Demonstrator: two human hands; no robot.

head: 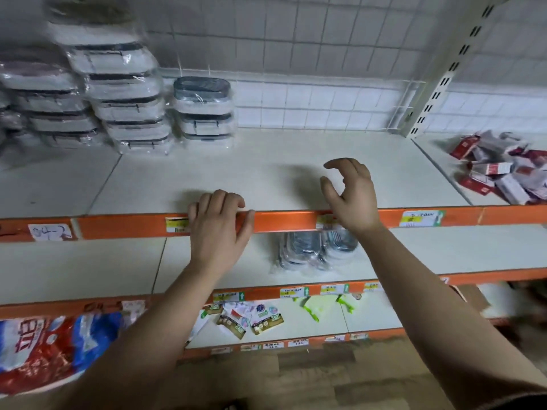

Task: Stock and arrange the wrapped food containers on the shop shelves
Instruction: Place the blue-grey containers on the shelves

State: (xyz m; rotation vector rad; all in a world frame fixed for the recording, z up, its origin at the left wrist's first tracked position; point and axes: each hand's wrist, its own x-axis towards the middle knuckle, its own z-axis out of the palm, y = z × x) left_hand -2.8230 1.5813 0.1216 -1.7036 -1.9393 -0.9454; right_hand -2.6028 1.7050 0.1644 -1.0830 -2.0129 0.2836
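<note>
Along the orange shelf edge (290, 220), we are gripping with our left hand (217, 229); our right hand (350, 196) is hovering empty, fingers loosely bent; wrapped containers (130, 113) are sitting stacked back left.

Your left hand (217, 229) and right hand (350, 196), both bare, at the orange shelf edge (284, 221). Below that edge, your forearms (154, 321) are uncovered; lowest on the right one, a dark strip (524, 402), perhaps a sleeve hem.
</note>
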